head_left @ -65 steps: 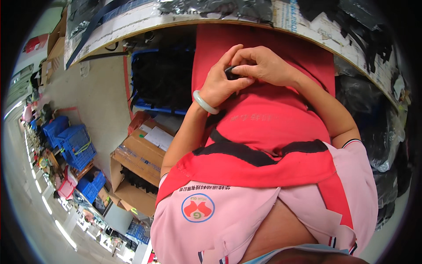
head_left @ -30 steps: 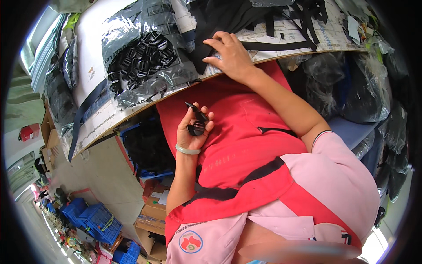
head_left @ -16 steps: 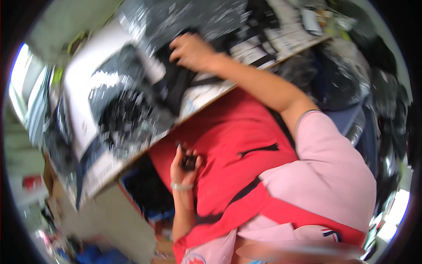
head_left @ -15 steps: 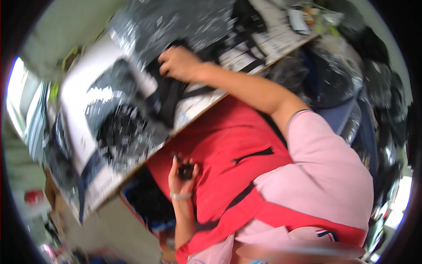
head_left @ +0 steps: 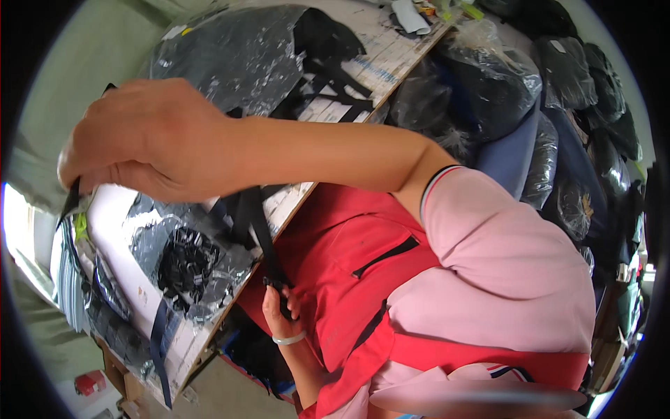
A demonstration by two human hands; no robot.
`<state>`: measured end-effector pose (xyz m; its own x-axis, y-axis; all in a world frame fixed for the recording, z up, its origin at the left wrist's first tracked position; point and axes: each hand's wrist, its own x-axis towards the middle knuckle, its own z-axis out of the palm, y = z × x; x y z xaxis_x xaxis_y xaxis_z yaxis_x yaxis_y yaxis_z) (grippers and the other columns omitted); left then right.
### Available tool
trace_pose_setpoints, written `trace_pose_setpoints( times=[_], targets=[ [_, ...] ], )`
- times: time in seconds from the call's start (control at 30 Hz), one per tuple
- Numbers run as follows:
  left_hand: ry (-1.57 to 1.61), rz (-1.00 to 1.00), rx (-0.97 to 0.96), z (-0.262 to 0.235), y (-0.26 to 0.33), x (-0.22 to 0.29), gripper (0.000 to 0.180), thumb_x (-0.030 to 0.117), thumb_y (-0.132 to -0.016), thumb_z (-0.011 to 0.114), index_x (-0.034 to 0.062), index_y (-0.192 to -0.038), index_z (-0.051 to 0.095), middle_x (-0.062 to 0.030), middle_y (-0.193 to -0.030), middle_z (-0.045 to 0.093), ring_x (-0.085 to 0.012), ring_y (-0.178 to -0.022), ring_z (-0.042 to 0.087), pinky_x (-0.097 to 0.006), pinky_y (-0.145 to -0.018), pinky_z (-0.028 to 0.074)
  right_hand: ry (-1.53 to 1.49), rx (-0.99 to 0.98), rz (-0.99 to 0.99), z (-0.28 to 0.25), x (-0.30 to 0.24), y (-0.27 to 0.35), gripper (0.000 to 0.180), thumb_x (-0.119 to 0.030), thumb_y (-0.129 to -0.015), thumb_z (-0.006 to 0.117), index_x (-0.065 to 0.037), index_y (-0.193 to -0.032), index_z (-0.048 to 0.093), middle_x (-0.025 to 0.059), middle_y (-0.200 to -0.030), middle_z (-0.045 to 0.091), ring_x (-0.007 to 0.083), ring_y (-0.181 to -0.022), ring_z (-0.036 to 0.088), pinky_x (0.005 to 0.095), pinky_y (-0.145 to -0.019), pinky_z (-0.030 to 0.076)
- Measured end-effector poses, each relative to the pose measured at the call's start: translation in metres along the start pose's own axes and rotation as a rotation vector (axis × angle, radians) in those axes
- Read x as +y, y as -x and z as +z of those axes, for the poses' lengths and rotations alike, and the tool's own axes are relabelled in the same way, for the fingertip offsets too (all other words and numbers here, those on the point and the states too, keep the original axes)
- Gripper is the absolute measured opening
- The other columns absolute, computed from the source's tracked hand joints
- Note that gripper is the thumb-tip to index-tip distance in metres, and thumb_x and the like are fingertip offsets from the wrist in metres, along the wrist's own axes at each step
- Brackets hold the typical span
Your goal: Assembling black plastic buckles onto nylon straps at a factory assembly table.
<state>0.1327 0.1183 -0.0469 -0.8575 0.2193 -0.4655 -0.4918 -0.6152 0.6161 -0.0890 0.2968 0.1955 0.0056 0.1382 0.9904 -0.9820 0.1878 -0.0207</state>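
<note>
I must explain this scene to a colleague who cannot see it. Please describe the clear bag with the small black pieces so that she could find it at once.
Start at the white worktable that runs along the left of the picture. Near its front edge, below the raised right hand, lies a clear plastic bag. Unlike the larger bags of dark fabric farther back, it holds a heap of small black plastic buckles.

My white worktable [head_left: 118,230] carries a clear bag of black buckles [head_left: 188,262], black straps [head_left: 328,87] and a large dark plastic bag [head_left: 230,56]
</note>
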Motion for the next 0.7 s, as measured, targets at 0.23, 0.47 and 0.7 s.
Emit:
trace_pose_setpoints(
  times=[0.23, 0.47, 0.7],
  targets=[
    [-0.502, 0.277, 0.306, 0.039, 0.029, 0.033, 0.022, 0.016, -0.094, 0.057, 0.0028, -0.077, 0.06, 0.0044, -0.058, 0.049, -0.0022, -0.042, 0.037, -0.019, -0.037, 0.025, -0.611, -0.689, 1.131, -0.069, -0.114, 0.072, 0.018, -0.021, -0.089, 0.065, -0.003, -0.093, 0.064, 0.0056, -0.077, 0.066, 0.0145, -0.07, 0.062, 0.0271, -0.065, 0.048],
    [-0.659, 0.539, 0.234, 0.044, 0.012, 0.01, 0.009, 0.0, -0.084, 0.067, -0.0052, -0.092, 0.065, 0.0047, -0.07, 0.053, -0.0029, -0.061, 0.046, -0.019, -0.053, 0.035, -0.7, -0.649, 2.05, -0.077, -0.146, 0.169, 0.014, -0.016, -0.09, 0.066, -0.003, -0.087, 0.062, -0.0008, -0.072, 0.061, 0.0021, -0.058, 0.053, 0.0176, -0.05, 0.042],
    [-0.882, 0.787, 0.293, 0.042, 0.009, 0.004, 0.011, -0.001, -0.08, 0.069, -0.0029, -0.091, 0.066, -0.0061, -0.069, 0.057, -0.0119, -0.062, 0.053, -0.024, -0.057, 0.041, -0.71, -0.606, 2.201, -0.072, -0.139, 0.169, 0.017, -0.02, -0.09, 0.063, -0.004, -0.085, 0.062, -0.0002, -0.063, 0.057, 0.0052, -0.046, 0.049, 0.0191, -0.041, 0.038]
  ],
)
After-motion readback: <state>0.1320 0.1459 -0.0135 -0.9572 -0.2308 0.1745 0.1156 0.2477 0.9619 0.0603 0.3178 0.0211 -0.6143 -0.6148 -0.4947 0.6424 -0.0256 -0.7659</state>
